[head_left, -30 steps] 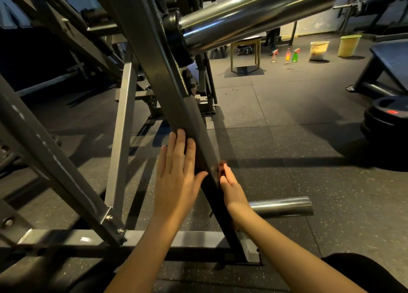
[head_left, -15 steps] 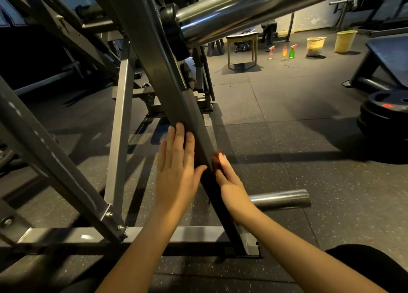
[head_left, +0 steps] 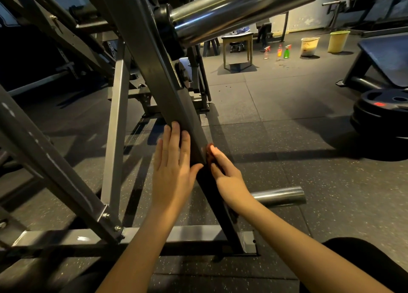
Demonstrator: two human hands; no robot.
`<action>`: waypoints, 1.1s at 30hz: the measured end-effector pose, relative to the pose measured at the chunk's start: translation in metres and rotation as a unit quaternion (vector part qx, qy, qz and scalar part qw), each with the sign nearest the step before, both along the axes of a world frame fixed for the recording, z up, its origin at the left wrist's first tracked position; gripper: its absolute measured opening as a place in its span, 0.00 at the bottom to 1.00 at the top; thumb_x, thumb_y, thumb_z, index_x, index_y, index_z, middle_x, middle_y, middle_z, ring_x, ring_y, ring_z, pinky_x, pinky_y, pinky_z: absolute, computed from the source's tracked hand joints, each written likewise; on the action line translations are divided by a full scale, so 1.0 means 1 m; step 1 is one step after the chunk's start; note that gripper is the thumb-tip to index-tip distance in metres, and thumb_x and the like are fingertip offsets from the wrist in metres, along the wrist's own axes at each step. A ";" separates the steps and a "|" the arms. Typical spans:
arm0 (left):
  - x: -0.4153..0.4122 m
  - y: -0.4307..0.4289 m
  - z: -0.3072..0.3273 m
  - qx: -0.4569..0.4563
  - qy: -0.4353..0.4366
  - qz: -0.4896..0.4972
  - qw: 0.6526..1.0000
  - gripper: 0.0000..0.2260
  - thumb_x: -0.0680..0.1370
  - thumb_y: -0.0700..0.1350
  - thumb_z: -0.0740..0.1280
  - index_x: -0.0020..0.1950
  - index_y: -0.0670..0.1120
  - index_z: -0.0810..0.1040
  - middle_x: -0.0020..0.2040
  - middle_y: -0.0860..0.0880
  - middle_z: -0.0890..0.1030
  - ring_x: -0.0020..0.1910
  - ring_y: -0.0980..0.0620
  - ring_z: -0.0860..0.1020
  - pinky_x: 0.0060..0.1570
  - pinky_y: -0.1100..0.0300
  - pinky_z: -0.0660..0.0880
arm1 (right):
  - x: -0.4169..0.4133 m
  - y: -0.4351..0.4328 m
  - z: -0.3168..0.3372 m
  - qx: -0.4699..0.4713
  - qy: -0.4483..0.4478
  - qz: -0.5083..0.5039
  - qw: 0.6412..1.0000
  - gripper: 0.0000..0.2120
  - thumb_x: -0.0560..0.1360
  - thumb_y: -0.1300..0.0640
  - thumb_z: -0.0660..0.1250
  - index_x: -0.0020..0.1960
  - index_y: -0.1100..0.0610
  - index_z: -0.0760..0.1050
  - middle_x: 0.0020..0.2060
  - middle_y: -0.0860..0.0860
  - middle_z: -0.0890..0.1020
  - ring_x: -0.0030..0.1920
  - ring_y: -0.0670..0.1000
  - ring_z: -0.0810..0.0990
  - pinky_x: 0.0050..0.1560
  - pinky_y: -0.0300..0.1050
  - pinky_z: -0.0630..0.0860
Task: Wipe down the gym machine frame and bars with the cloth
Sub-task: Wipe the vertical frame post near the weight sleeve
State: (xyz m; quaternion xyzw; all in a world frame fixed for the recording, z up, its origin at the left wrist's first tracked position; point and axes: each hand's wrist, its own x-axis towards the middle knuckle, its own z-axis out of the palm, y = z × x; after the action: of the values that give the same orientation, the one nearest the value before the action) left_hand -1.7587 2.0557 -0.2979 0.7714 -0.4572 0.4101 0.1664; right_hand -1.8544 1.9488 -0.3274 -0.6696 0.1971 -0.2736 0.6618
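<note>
At the left edge a grey slanted brace (head_left: 44, 160) runs down to the base bar (head_left: 187, 235) lying on the floor (head_left: 287, 138), bolted where they meet. Just right of it a grey upright post (head_left: 114, 138) rises from the same joint, leaving a narrow triangle of open floor between post and the dark slanted beam (head_left: 176, 102) in the middle.

The left hand (head_left: 174, 167) lies flat on the beam's left face, fingers straight and together, thumb spread across the front. A reddish bit of the cloth (head_left: 209, 154) shows at the beam's right edge, mostly hidden. The right hand (head_left: 225, 175) presses it there with fingers stretched up along the edge.

Above the hands a thick chrome bar (head_left: 242, 3) juts out to the right from the beam's upper part, overhanging that side. Low behind the right wrist a short chrome peg (head_left: 278, 196) sticks out sideways, close to the floor.

Right of the beam the floor is open. Far back stand three spray bottles (head_left: 279, 52) and two buckets (head_left: 309, 46). At the right edge sit stacked weight plates (head_left: 382, 111) below a padded bench (head_left: 386, 58), well apart from the hands.
</note>
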 end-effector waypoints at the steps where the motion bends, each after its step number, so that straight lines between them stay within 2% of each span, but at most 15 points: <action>1: 0.000 0.000 0.001 0.000 -0.001 0.000 1.000 0.43 0.69 0.48 0.76 0.76 0.39 0.56 0.76 0.38 0.53 0.76 0.39 0.52 0.72 0.42 0.56 | -0.001 0.002 0.001 -0.005 -0.015 0.005 1.000 0.22 0.82 0.63 0.57 0.72 0.46 0.66 0.71 0.42 0.68 0.71 0.41 0.64 0.72 0.40 0.61; 3: -0.001 0.000 0.001 0.004 -0.001 0.003 1.000 0.43 0.70 0.48 0.76 0.76 0.39 0.55 0.76 0.38 0.53 0.76 0.39 0.53 0.72 0.41 0.57 | -0.001 0.001 -0.010 -0.033 0.003 0.003 0.999 0.21 0.83 0.59 0.56 0.74 0.45 0.63 0.73 0.42 0.66 0.72 0.41 0.63 0.72 0.39 0.61; 5: 0.000 0.001 0.001 0.007 0.000 0.005 1.000 0.42 0.70 0.50 0.74 0.76 0.39 0.55 0.76 0.38 0.54 0.76 0.39 0.53 0.72 0.41 0.57 | -0.001 -0.001 -0.026 -0.073 0.077 -0.014 0.994 0.21 0.84 0.55 0.54 0.76 0.47 0.59 0.75 0.46 0.63 0.74 0.46 0.61 0.75 0.44 0.58; 8: -0.001 0.001 0.001 0.007 0.003 0.008 1.000 0.41 0.71 0.50 0.73 0.76 0.39 0.55 0.76 0.39 0.54 0.76 0.40 0.53 0.72 0.41 0.57 | -0.003 -0.002 -0.033 -0.058 0.165 -0.017 0.984 0.22 0.84 0.56 0.53 0.77 0.49 0.57 0.76 0.50 0.63 0.74 0.52 0.61 0.75 0.48 0.58; 10: -0.003 0.001 0.000 -0.001 0.007 0.004 1.000 0.42 0.70 0.49 0.75 0.76 0.39 0.56 0.76 0.39 0.54 0.76 0.40 0.53 0.72 0.41 0.56 | -0.005 -0.005 -0.025 0.002 0.157 -0.008 0.988 0.22 0.83 0.58 0.56 0.76 0.47 0.61 0.73 0.50 0.68 0.71 0.53 0.67 0.72 0.50 0.64; 12: -0.004 0.000 0.000 -0.006 0.012 -0.002 1.000 0.42 0.69 0.47 0.76 0.76 0.40 0.56 0.76 0.39 0.53 0.76 0.39 0.53 0.72 0.42 0.55 | -0.009 -0.008 -0.015 0.041 0.100 0.008 0.994 0.23 0.81 0.61 0.61 0.73 0.45 0.66 0.69 0.47 0.72 0.68 0.49 0.71 0.70 0.49 0.68; 15: -0.004 0.001 0.001 -0.001 0.017 0.000 1.000 0.42 0.70 0.47 0.76 0.76 0.40 0.56 0.76 0.39 0.54 0.76 0.40 0.53 0.73 0.43 0.54 | -0.018 -0.007 -0.013 -0.025 0.071 0.016 0.997 0.23 0.79 0.64 0.63 0.71 0.47 0.68 0.65 0.43 0.73 0.66 0.43 0.70 0.70 0.42 0.66; 18: -0.011 0.001 0.001 -0.009 0.018 0.013 1.000 0.38 0.71 0.47 0.74 0.75 0.39 0.59 0.75 0.39 0.58 0.75 0.40 0.56 0.73 0.44 0.55 | -0.026 -0.011 -0.025 -0.086 0.133 0.004 0.987 0.23 0.77 0.67 0.65 0.69 0.52 0.71 0.64 0.47 0.75 0.68 0.46 0.71 0.69 0.39 0.64; 21: -0.022 -0.004 -0.009 -0.003 -0.015 -0.018 1.000 0.26 0.77 0.46 0.64 0.72 0.37 0.63 0.73 0.40 0.62 0.72 0.41 0.61 0.75 0.50 0.51 | -0.031 -0.022 -0.023 -0.137 0.201 -0.022 0.970 0.22 0.77 0.66 0.66 0.68 0.53 0.72 0.62 0.50 0.78 0.66 0.50 0.74 0.68 0.40 0.66; 23: -0.030 -0.010 -0.022 0.053 -0.023 -0.059 0.997 0.23 0.77 0.46 0.60 0.70 0.37 0.68 0.71 0.40 0.68 0.70 0.41 0.64 0.75 0.51 0.50 | -0.036 -0.033 -0.017 -0.206 0.228 -0.067 0.949 0.21 0.77 0.62 0.67 0.69 0.52 0.71 0.61 0.50 0.78 0.63 0.52 0.76 0.64 0.43 0.69; 26: -0.043 -0.020 -0.045 0.219 -0.029 -0.059 0.974 0.24 0.77 0.49 0.65 0.70 0.39 0.72 0.71 0.41 0.72 0.72 0.43 0.67 0.74 0.49 0.51 | -0.053 -0.062 -0.026 -0.294 0.241 -0.146 0.913 0.21 0.76 0.59 0.69 0.67 0.54 0.72 0.60 0.53 0.79 0.60 0.55 0.76 0.60 0.46 0.71; 28: -0.050 -0.026 -0.056 0.335 -0.008 -0.023 0.942 0.30 0.79 0.52 0.63 0.76 0.38 0.61 0.77 0.40 0.62 0.77 0.42 0.58 0.75 0.48 0.41 | -0.069 -0.081 -0.045 -0.323 0.250 -0.162 0.898 0.22 0.76 0.58 0.68 0.69 0.55 0.71 0.63 0.54 0.77 0.62 0.55 0.74 0.63 0.48 0.70; 30: -0.051 -0.037 -0.071 0.427 -0.033 0.023 0.904 0.31 0.83 0.54 0.55 0.78 0.37 0.48 0.79 0.38 0.50 0.78 0.40 0.47 0.73 0.47 0.34 | -0.081 -0.090 -0.072 -0.368 0.295 -0.102 0.876 0.23 0.79 0.54 0.64 0.73 0.53 0.66 0.69 0.52 0.72 0.67 0.54 0.69 0.69 0.49 0.65; 32: -0.050 -0.045 -0.080 0.477 -0.072 0.062 0.874 0.31 0.84 0.54 0.52 0.78 0.35 0.44 0.79 0.36 0.46 0.78 0.38 0.43 0.72 0.46 0.34 | -0.086 -0.087 -0.096 -0.466 0.371 -0.020 0.803 0.25 0.81 0.49 0.57 0.77 0.49 0.58 0.76 0.49 0.61 0.73 0.54 0.61 0.73 0.51 0.57; 33: -0.050 -0.048 -0.083 0.482 -0.087 0.077 0.868 0.31 0.84 0.54 0.52 0.78 0.35 0.44 0.79 0.35 0.46 0.78 0.37 0.43 0.72 0.46 0.33 | -0.087 -0.086 -0.105 -0.497 0.383 -0.003 0.778 0.26 0.82 0.47 0.55 0.78 0.48 0.54 0.78 0.48 0.56 0.75 0.55 0.57 0.75 0.52 0.53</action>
State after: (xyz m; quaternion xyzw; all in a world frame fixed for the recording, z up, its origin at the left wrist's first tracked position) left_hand -1.8082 2.0076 -0.3813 0.7495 -0.5500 0.2156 -0.2990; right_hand -1.9410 1.8629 -0.4321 -0.9546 0.2729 -0.0560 0.1057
